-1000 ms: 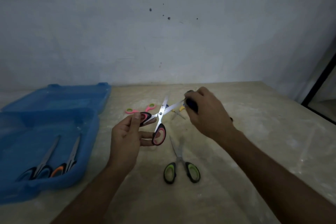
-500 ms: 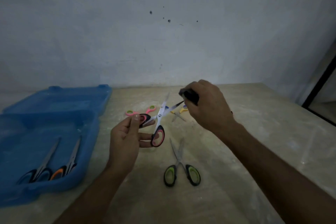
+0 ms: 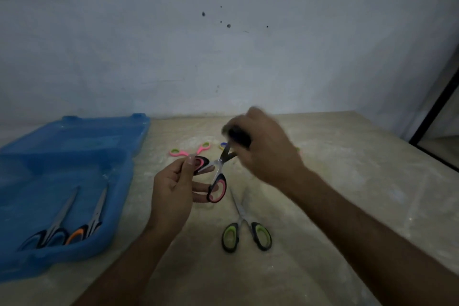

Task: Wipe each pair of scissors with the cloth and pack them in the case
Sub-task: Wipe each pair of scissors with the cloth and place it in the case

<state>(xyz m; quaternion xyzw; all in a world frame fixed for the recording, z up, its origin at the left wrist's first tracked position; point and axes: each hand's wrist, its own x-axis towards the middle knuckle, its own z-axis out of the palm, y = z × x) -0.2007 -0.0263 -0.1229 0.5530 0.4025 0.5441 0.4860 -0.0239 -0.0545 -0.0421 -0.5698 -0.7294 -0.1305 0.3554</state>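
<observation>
A pair of pink-handled scissors [image 3: 216, 176] is being held in the air above the middle of the bench [image 3: 347, 181], blades spread open and pointing away toward the far edge and the wall, handles nearest the person. The left hand [image 3: 173, 194] is pinching the upper handle loop with thumb and fingers, its grip closed on the scissors, seemingly to steady them and keep the blades apart so each face can be reached. The right hand [image 3: 263, 146], blurred by motion, is curling its grip round a dark cloth [image 3: 238, 135] at the blade tips; the wiping stroke appears to be running along the long axis of the blades.

Just below, a green-handled pair [image 3: 244, 228] is lying flat on the bench, tips pointing to the far edge, apparently waiting its turn. Nearer the far edge a small pink pair [image 3: 190, 151] is lying crosswise, and beside it, partly hidden by the right hand, a yellowish handle is showing.

At the left edge the blue case [image 3: 74, 206] is lying open, lid toward the wall. Two pairs [image 3: 62, 226], one with an orange handle, are lying side by side in its near half, handles toward the person, judged already wiped and packed.
</observation>
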